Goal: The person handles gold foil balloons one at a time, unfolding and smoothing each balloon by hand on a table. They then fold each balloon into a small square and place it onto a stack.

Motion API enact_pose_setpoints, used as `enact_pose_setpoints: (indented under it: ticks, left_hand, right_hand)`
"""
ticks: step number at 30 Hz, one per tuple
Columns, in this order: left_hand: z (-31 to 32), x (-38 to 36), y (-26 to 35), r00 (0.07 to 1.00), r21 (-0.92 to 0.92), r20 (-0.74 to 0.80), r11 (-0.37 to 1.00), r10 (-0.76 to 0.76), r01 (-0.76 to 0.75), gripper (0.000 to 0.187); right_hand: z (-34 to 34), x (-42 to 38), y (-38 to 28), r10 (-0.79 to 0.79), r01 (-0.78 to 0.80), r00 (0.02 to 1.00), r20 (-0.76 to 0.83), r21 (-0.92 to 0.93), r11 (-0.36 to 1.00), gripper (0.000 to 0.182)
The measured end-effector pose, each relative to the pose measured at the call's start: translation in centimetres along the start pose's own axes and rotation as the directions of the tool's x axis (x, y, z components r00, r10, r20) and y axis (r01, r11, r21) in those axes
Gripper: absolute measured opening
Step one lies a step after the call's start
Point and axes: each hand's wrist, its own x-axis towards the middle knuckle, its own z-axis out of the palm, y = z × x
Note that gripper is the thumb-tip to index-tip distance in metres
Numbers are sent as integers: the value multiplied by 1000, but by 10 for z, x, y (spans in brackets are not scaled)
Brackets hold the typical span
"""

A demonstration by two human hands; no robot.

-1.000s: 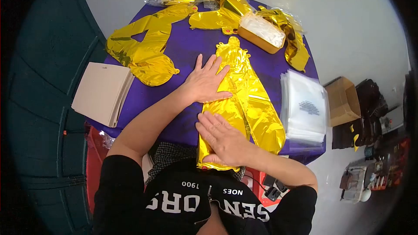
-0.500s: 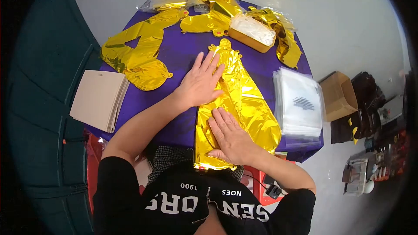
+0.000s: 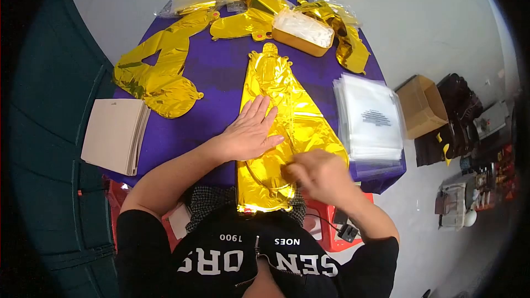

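While the left hand point(image 3: 251, 132) lies flat, fingers spread, on the gold foil balloon point(image 3: 287, 116) at mid-frame on the purple tabletop point(image 3: 221, 72), the blurred right hand point(image 3: 317, 174) touches its lower edge, grip unclear; pressing evenly would probably flatten it best.

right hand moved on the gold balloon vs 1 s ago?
Yes. The right hand, flat near the foil balloon's near end before, has shifted to its right edge, toward the stack of clear bags, now motion-blurred.
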Motion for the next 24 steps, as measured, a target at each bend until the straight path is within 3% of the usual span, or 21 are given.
enact_pose_setpoints:
  ticks: [1,3,7,10,16,22,24]
  left_hand:
    - [3,-1,0,1000,36,-25,999,15,-14,77]
    - [6,-3,1,996,85,-74,996,42,-36,81]
    - [8,-5,2,986,110,-149,992,79,-63,89]
    - [7,-6,3,983,110,-163,991,90,-73,96]
    - [3,-8,6,985,127,-148,990,88,-69,107]
    - [2,-9,6,988,123,-133,990,85,-69,112]
    - [2,-10,7,990,116,-116,991,76,-63,114]
  right_hand:
    - [-10,-7,5,80,-88,991,-103,-73,993,17]
    - [-21,-27,24,188,-246,955,-228,-263,933,18]
    - [-20,-56,51,420,-487,873,-248,-390,782,25]
    - [-10,-63,47,464,-537,843,-272,-404,740,28]
    - [11,-65,51,460,-554,817,-348,-251,794,23]
    - [12,-64,53,323,-455,831,-454,-219,863,13]
    - [2,-59,44,440,-507,777,-450,-35,861,11]
